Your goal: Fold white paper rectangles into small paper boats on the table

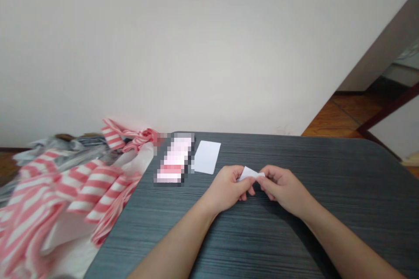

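A small folded piece of white paper (250,173) is pinched between my two hands, just above the dark table. My left hand (231,187) grips its left part with thumb and fingers, covering some of it. On the other side, my right hand (278,185) pinches the right end between thumb and forefinger. To the left of my hands lies a flat stack or sheet of white paper (207,157) with rounded corners. Beside it is a phone-shaped object (175,157), blurred by pixelation, with a pinkish-white surface.
The dark wood-grain table (327,174) reaches to a pale wall (209,52) behind. Red-and-white striped cloth (94,187) is heaped along the table's left side, with grey cloth (78,152) behind it. Wooden floor (337,117) shows at the right.
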`<state>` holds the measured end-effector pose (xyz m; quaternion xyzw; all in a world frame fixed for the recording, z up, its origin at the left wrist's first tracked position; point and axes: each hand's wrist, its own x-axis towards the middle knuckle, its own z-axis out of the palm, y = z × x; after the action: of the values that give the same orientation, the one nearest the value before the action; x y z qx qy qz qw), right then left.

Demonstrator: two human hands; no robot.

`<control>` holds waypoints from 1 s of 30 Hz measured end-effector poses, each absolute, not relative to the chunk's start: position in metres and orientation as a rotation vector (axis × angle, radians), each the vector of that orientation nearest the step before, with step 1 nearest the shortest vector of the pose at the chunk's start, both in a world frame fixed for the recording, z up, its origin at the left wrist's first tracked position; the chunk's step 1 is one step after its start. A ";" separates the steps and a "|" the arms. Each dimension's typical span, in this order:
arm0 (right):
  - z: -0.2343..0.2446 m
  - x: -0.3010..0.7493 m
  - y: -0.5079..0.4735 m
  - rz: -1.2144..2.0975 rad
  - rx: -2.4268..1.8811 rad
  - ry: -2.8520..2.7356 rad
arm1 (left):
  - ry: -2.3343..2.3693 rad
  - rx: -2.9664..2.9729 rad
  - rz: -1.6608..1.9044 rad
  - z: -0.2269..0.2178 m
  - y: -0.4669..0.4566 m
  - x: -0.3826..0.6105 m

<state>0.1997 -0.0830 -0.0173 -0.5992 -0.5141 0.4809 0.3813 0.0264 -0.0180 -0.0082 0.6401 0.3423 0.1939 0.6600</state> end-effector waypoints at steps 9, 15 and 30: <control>-0.016 0.206 -0.081 1.198 -1.535 -1.302 | 0.786 1.432 0.441 -0.011 -0.017 0.026; -0.020 0.206 -0.082 1.171 -1.539 -1.318 | 0.793 1.429 0.434 -0.010 -0.016 0.027; -0.019 0.207 -0.081 1.185 -1.535 -1.274 | 0.795 1.426 0.430 -0.009 -0.016 0.026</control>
<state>0.2067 -0.0806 -0.0185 -0.6066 -0.5033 0.4683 0.3994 0.0257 -0.0161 -0.0088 0.6313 0.3518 0.1904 0.6644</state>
